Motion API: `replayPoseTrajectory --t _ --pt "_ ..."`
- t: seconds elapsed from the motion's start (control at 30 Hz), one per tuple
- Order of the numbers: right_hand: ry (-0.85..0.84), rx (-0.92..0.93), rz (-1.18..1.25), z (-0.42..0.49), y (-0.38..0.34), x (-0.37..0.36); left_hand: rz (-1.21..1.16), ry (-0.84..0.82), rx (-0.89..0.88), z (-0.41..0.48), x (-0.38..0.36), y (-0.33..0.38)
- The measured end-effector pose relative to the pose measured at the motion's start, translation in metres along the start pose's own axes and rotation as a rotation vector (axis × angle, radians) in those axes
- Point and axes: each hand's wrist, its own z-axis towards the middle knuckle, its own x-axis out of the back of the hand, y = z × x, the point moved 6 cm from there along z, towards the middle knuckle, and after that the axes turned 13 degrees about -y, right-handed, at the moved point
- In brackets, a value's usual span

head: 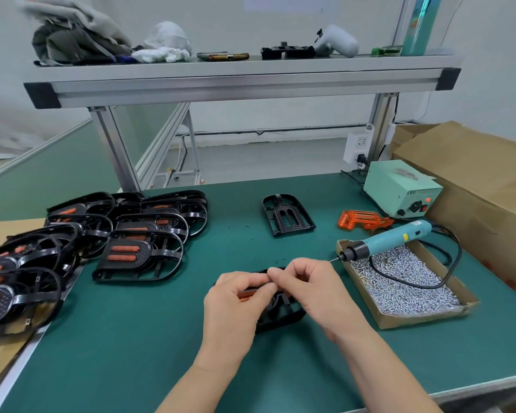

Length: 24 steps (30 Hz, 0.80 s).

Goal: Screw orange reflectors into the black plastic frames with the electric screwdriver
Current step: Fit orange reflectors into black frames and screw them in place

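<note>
Hands met over the middle of the green surface (pixel 131 338), close together, fingertips almost touching. The left hand (pixel 236 308) gripped a black frame (pixel 280 311) lying flat beneath both hands, its curled fingers over an orange reflector (pixel 246 294) seated in that frame. The right hand (pixel 316 290) had its fingers curled and drawn to a pinch just beside the left thumb; whether anything sat between those fingertips was too small to tell.

Just right of the right hand stood a shallow cardboard tray (pixel 423 320) filled with silver screws (pixel 399 281). The electric screwdriver (pixel 390 238) rested across the tray's far end, untouched, its bit pointing toward the right hand and its black cord looping over the screws. Beyond the right hand, farther out, lay a few loose reflectors (pixel 362 220), and behind them a pale green power unit (pixel 399 192) with a red light showing. An empty frame (pixel 288 216) lay ahead of both hands, well apart from them.

Left of the left hand, finished frames (pixel 140 254) with orange inserts were piled in overlapping rows, running off the surface's edge. A large carton (pixel 474 174) stood at the far right.
</note>
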Motion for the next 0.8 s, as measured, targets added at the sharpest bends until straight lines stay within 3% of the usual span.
replayPoseTrajectory --t 0.33,0.37,0.43,0.53,0.67,0.8 --pt "-0.094 -0.018 -0.041 -0.006 -0.005 -0.001 -0.123 -0.18 0.057 -0.003 -0.007 -0.003" --pt "-0.016 -0.028 -0.068 -0.005 -0.005 0.007 -0.102 -0.174 0.051 -0.003 -0.006 -0.003" --pt "0.302 -0.049 -0.063 -0.006 -0.003 0.046 -0.056 -0.154 0.052 -0.004 -0.003 -0.004" --pt "0.706 -0.06 0.106 -0.014 0.011 0.111 -0.014 -0.11 0.052 -0.005 0.006 -0.007" --pt "0.884 -0.178 0.308 -0.014 0.044 0.157 -0.005 -0.08 0.053 -0.004 0.011 -0.01" --pt "0.883 -0.307 0.436 0.001 0.057 0.168 -0.015 -0.076 0.051 -0.003 0.011 -0.009"
